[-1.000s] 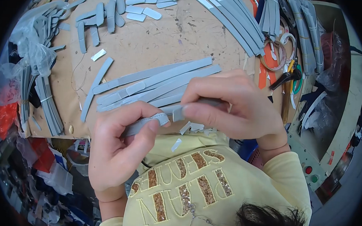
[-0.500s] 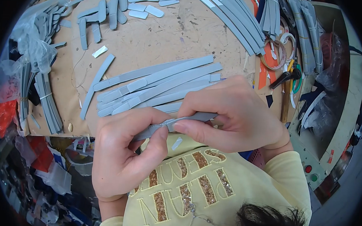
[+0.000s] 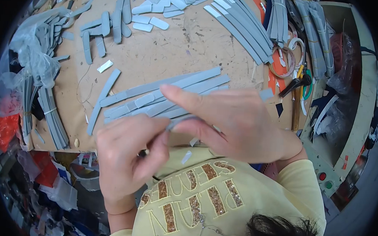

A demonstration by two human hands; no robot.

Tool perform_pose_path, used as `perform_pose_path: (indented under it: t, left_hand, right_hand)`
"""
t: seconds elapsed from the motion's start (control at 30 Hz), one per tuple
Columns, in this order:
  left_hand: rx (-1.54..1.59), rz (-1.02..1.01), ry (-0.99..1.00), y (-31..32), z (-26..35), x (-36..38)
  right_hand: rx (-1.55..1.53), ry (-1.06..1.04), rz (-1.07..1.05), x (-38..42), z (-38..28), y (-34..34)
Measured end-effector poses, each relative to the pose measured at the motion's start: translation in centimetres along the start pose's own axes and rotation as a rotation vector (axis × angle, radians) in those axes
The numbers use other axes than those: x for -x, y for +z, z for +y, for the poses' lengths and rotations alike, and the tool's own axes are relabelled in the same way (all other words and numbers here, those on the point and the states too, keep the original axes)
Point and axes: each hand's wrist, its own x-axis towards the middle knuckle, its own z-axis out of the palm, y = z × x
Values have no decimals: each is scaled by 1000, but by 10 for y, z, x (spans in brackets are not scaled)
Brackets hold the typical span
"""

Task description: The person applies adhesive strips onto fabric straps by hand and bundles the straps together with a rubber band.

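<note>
tan, scuffed tabletop [image 3: 188, 54] fills the upper centre of the view; a tied bundle of grey strips [image 3: 52, 115] lies at its left edge, near a crumpled clear plastic bag [image 3: 46, 70]. small, pale grey, rounded tabs [image 3: 159, 23] are scattered along the far side; a fan of long grey strips with pale ends [image 3: 242, 31] lies to their right.

hands: both close together above the near edge, in front of a yellow shirt [image 3: 258, 185]. left hand [image 3: 123, 157]: fingers curled, thumb and forefinger nearly closed, at one end of a narrow grey strip [image 3: 184, 119]; firmness of grip cannot be told. right hand [image 3: 240, 125]: forefinger extended, thumb bent beneath it against the strip, other fingers hidden; slight blur. strip runs between the two hands, mostly covered. just beyond: loose row of long, flat grey strips [image 3: 130, 92], partly behind the right hand.
</note>
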Motion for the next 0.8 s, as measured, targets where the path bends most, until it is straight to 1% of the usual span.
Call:
perform_pose_path:
  t: [0.07,0.1,0.23,0.27,0.4,0.43,0.57,0.73,0.8]
  left_hand:
    - [-45,54,35,-1,-8,-7]
    - [-42,57,44,-3,-9,-9]
    - [-46,10,-144,-16,-16,-11]
    - [-43,13,-141,-16,-18,-11]
    - [-84,17,-150,-12,-29,-9]
    - [-83,21,-151,-14,-29,-10]
    - [31,-62,-306,-19,-24,-10]
    - [118,-33,-273,-16,-35,-12]
    - [130,-41,-278,-16,-34,-14]
  right_hand:
    - [158,-96,130,-10,5,4]
    - [167,-99,132,-15,7,3]
    - [122,-162,222,-43,21,-3]
    - [126,-164,221,-53,30,-3]
    - [363,-4,193,-97,82,3]
    - [364,-7,191,-100,84,6]
    - [397,6,164,-109,91,19]
    - [511,-42,120,-108,87,18]
    - [464,-37,119,-107,90,16]
